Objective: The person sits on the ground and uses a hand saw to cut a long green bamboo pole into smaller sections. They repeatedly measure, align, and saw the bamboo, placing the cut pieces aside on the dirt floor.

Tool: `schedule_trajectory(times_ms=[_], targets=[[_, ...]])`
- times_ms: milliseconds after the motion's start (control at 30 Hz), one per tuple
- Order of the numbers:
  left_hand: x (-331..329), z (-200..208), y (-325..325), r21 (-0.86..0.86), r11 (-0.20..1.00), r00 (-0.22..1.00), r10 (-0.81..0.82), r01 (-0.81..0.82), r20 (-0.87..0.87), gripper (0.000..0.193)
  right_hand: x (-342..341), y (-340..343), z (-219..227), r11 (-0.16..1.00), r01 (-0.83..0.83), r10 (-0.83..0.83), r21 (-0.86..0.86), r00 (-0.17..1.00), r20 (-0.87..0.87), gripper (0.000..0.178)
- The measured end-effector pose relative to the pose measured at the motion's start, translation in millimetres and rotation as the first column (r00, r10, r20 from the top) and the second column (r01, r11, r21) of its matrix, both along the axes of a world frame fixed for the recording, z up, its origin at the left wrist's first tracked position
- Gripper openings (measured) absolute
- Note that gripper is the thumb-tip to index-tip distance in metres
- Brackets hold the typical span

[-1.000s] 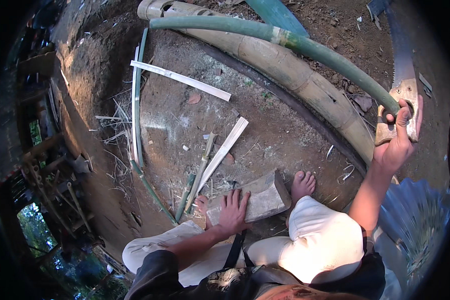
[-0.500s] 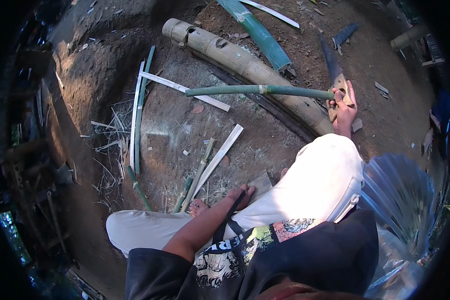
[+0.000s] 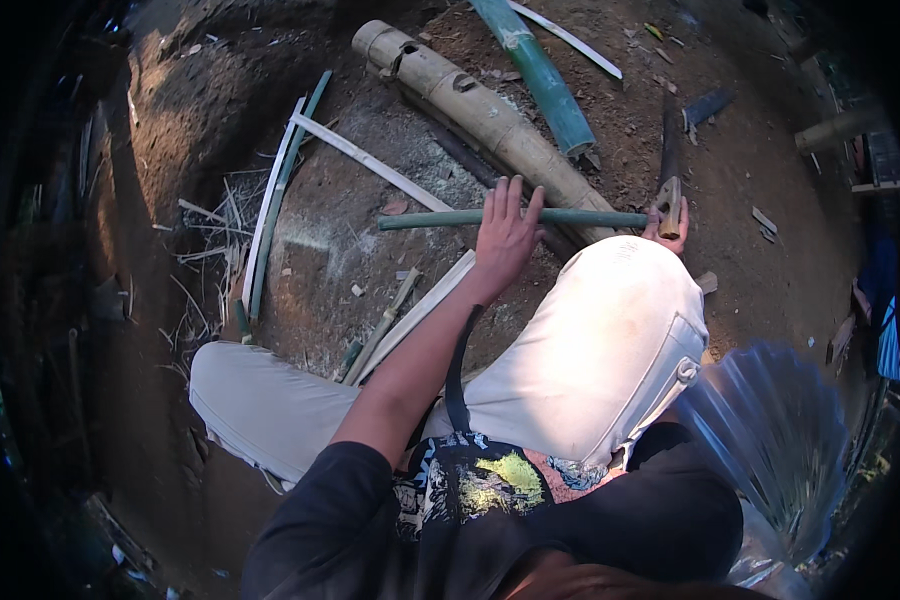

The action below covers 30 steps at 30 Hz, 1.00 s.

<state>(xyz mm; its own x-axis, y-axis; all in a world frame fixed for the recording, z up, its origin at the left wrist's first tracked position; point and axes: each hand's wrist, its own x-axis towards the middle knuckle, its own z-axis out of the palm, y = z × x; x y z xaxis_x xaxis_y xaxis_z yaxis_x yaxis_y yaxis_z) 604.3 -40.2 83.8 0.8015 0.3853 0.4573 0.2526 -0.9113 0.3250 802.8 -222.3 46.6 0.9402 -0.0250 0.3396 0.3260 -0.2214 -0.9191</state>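
Observation:
A long thin green bamboo stick (image 3: 425, 219) lies crosswise in front of me, passing above the thick bamboo pole. My right hand (image 3: 674, 238), beyond my raised right knee, grips the wooden handle of a handsaw (image 3: 669, 150) together with the stick's right end. The saw's dark blade points away from me. My left hand (image 3: 508, 238) is laid over the middle of the stick, its fingers stretched out past it. Whether the palm presses on the stick is hidden.
A thick tan bamboo pole (image 3: 490, 110) with cut holes slants across the ground. A green bamboo length (image 3: 540, 85) lies beyond it. Pale split strips (image 3: 365, 160) and shavings (image 3: 232, 215) are at left. A clear ribbed plastic sheet (image 3: 770, 430) stands beside my right leg.
My left hand has risen from beside my foot to the middle of the bamboo stick. The stick and the saw have come slightly nearer to me, still in my right hand.

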Motion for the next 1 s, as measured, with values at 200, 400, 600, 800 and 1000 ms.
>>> schedule_trajectory(times_ms=[200,400,600,800,1000], targets=[[26,-60,-11,-0.167,0.980,0.942,-0.151,0.104,-0.300,0.017,41,-32,-24,0.964,0.155,-0.072,-0.215,0.934,0.351,0.050],[-45,-25,35,-0.116,0.993,0.975,0.007,-0.033,-0.221,0.023,31,-26,-10,0.884,0.138,0.079,-0.446,0.898,0.433,0.047],[-51,52,100,-0.282,0.925,0.959,0.281,-0.257,0.048,0.027,17,-18,-1,0.820,0.102,0.203,-0.563,0.868,0.453,0.044],[-43,90,96,-0.471,0.857,0.970,0.242,-0.207,0.014,0.039,-9,-4,12,0.818,0.071,0.204,-0.571,0.892,0.404,0.043],[-29,77,81,-0.464,0.871,0.985,0.114,-0.163,-0.132,0.051,3,-5,11,0.854,0.079,0.163,-0.515,0.898,0.408,0.034]])
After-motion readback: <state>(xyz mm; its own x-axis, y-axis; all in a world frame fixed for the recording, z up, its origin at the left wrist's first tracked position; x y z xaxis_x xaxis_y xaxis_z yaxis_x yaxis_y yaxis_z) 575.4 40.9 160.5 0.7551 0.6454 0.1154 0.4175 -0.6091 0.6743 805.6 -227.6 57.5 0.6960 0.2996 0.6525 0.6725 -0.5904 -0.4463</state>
